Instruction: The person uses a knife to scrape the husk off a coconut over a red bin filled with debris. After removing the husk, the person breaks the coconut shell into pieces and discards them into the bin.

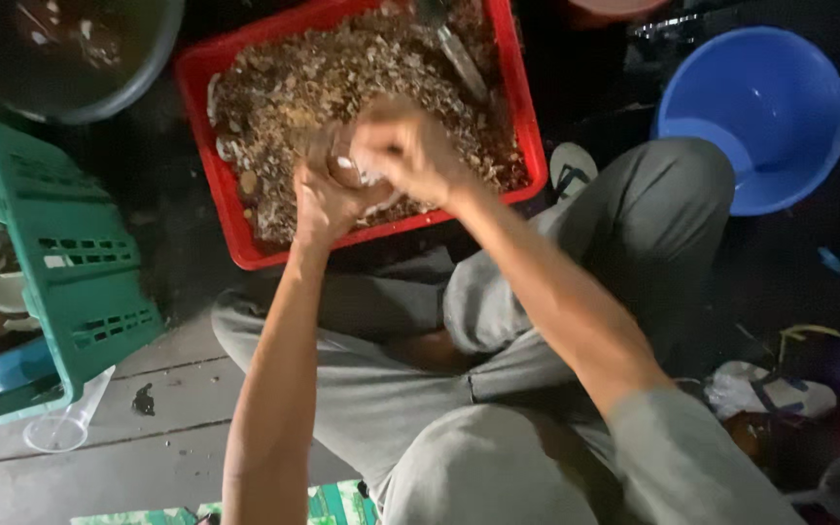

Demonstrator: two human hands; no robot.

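Dim plank floor (177,389); hands (371,170) clasp pale blurred object (unidentifiable) over red crate (230,209); green basket (80,262), blue tub (760,107) flank.

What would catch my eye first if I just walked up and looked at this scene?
Probably the red crate at top centre, heaped with brownish shell-like bits. Right over it, the left hand and right hand press together around something small and pale, too blurred to identify. A bright blue tub sits at upper right, and a green slatted basket at the left edge.
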